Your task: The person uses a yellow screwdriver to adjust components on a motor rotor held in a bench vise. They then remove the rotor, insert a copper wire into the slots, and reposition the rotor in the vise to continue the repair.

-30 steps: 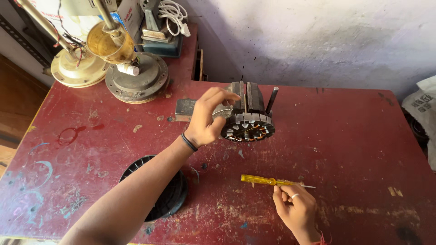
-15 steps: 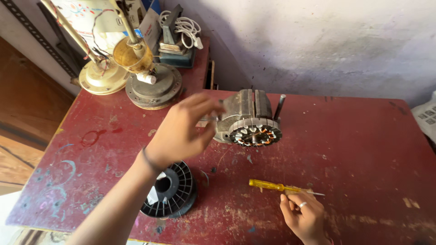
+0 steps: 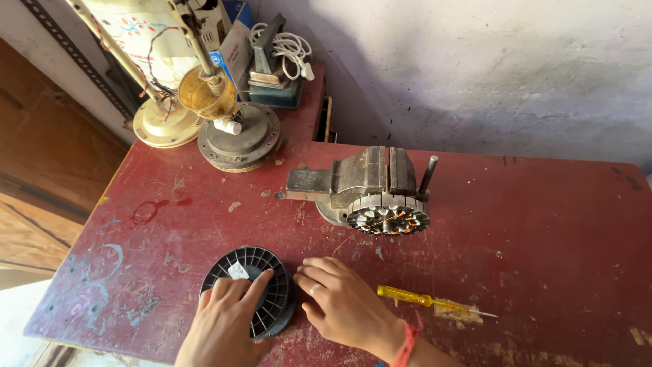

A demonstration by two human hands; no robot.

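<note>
My left hand (image 3: 227, 312) rests on top of a black wire spool (image 3: 251, 289) lying flat near the front edge of the red table (image 3: 543, 231). My right hand (image 3: 343, 302) lies beside the spool's right side, fingers pointing at it and touching its rim. A thin wire runs from near my right fingers up to a round motor stator (image 3: 388, 217) with copper windings, which is clamped in a grey bench vise (image 3: 367, 173). A yellow-handled screwdriver (image 3: 424, 301) lies on the table just right of my right hand.
At the back left stand two round fan motor housings (image 3: 238, 132) with rods, a cream one (image 3: 163, 122) and a grey one. Behind them are a box and a coiled white cable (image 3: 288, 44). A grey wall runs along the back.
My left hand left the stator at the vise and came down onto the black spool. My right hand moved left from the screwdriver to the spool's side.
</note>
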